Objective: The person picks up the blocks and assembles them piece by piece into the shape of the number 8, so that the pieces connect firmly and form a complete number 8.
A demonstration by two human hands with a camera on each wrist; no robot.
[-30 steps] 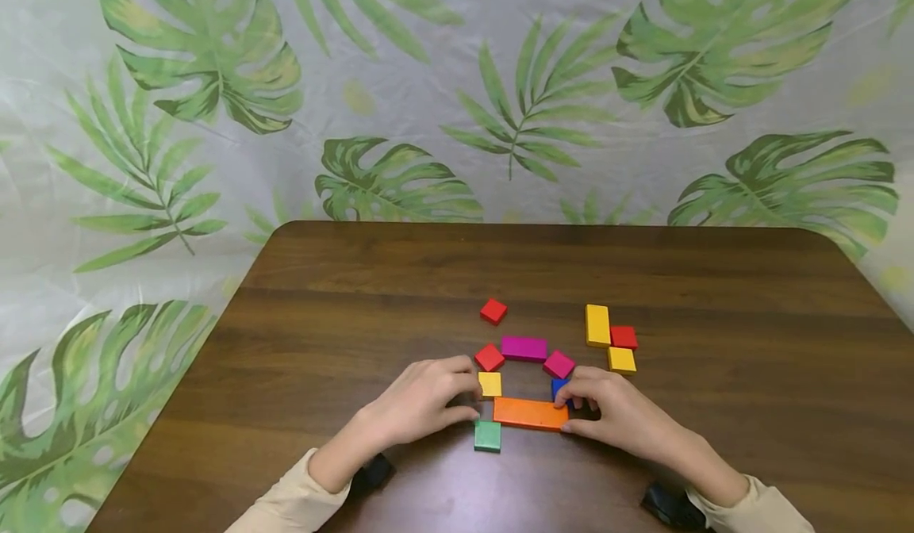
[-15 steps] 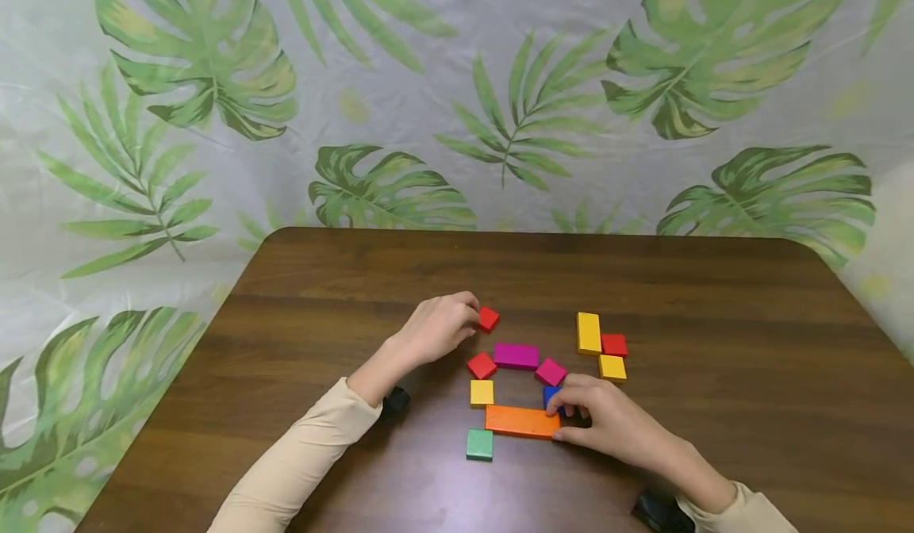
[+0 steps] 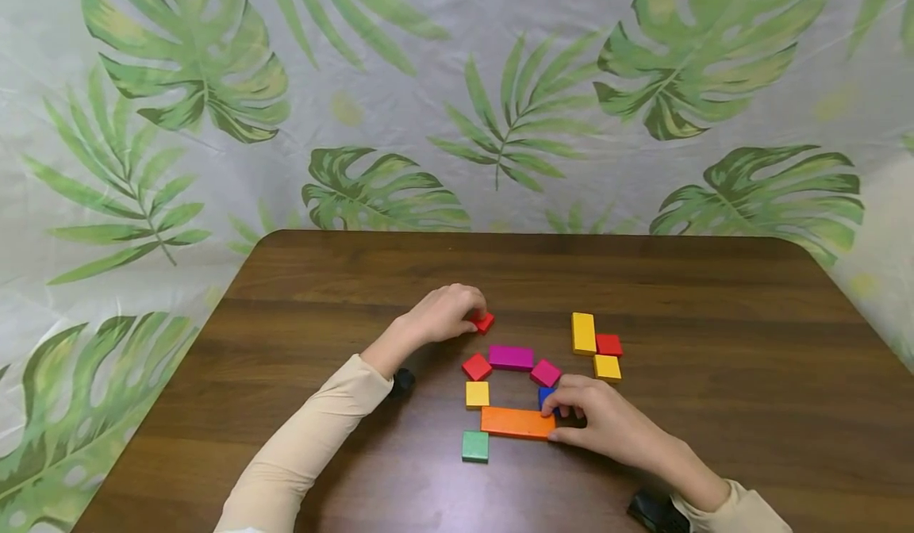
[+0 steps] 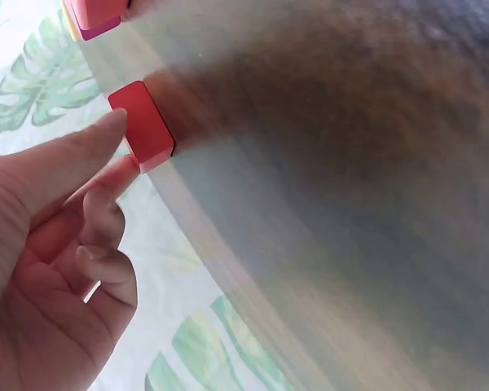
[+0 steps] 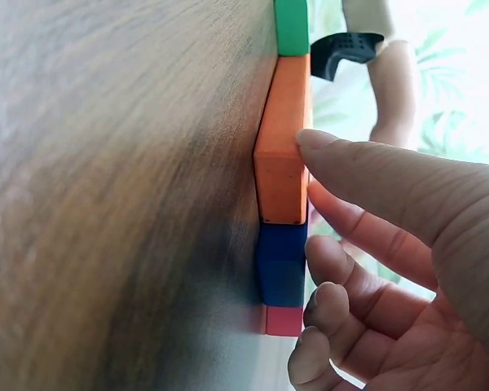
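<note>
The left hand (image 3: 443,313) pinched a red block (image 3: 485,324) beyond the orange bar (image 3: 516,423), toward the tabletop (image 3: 371,271)'s far edge. The right hand (image 3: 596,412) gripped the bar's right end.

Passage: tabletop (image 3: 550,275), far strip; lane between purple oblong (image 3: 511,358) and yellow oblong (image 3: 583,334). Obstructions: left sleeve (image 3: 307,438), across the left approach; right hand (image 3: 600,416), at the right end of orange bar (image 3: 517,423); clearance around blue block (image 3: 546,397), uncertain, fingers partly covering it.
</note>
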